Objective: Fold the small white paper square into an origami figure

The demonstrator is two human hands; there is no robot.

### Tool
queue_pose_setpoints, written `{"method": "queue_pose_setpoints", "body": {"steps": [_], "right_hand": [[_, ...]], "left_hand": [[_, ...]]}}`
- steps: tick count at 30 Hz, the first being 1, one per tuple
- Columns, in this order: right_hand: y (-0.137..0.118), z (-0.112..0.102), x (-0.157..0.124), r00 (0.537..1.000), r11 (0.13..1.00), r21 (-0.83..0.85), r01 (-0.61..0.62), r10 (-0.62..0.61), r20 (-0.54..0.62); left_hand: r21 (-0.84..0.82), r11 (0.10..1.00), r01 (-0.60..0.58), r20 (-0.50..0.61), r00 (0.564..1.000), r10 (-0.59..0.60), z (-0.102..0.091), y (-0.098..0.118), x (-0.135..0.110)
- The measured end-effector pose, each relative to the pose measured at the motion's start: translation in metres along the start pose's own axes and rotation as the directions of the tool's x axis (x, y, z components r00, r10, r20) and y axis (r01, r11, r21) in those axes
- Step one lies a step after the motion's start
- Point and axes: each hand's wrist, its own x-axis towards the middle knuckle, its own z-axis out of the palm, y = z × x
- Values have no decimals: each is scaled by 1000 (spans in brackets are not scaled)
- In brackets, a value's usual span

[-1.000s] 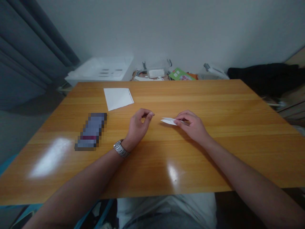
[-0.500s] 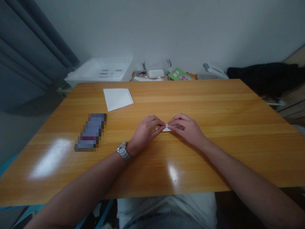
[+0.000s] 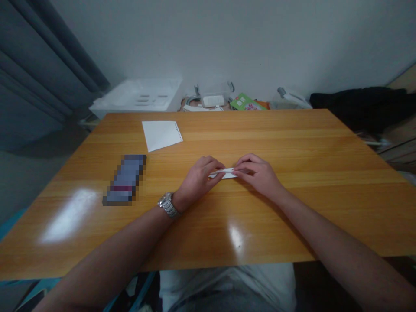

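Observation:
A small strip of folded white paper (image 3: 229, 173) lies low over the middle of the wooden table (image 3: 208, 225). My left hand (image 3: 203, 175), with a metal watch (image 3: 168, 205) on its wrist, pinches the strip's left end between thumb and fingers. At the right end, my right hand (image 3: 256, 173) grips it the same way. Between the two hands a short stretch of the paper shows; its ends are hidden by my fingers.
A larger white sheet (image 3: 162, 135) with a perforated edge lies at the back left. Nearer me on the left is a pixelated phone-like object (image 3: 125, 180). Behind the table are a white plastic bin (image 3: 139, 97) and a green booklet (image 3: 245, 102).
My fingertips have moved slightly apart, so more of the folded paper shows between them. Both hands stay at nearly the same place on the table.

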Motion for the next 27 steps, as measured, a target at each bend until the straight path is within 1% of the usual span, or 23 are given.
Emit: {"method": "queue_pose_setpoints", "body": {"steps": [4, 9, 13, 18, 23, 27], "right_hand": [[-2, 1, 0, 1000, 1000, 9, 4, -4, -1], [1, -2, 1, 999, 999, 1, -42, 42, -17], [3, -5, 1, 999, 999, -4, -49, 49, 7], [6, -5, 2, 997, 997, 27, -69, 68, 24], [10, -4, 1, 994, 994, 79, -78, 71, 84], [10, -3, 1, 990, 994, 52, -92, 86, 115]], "left_hand": [[-36, 999, 13, 24, 1000, -12, 0, 1, 1], [-31, 998, 55, 22, 998, -55, -2, -3, 2], [-20, 998, 59, 25, 998, -58, -2, -4, 1], [48, 999, -8, 38, 999, 6, -1, -2, 0], [52, 993, -107, 144, 985, 98, -3, -1, 0], [61, 992, -114, 184, 978, 101, -3, -4, -1]]}}
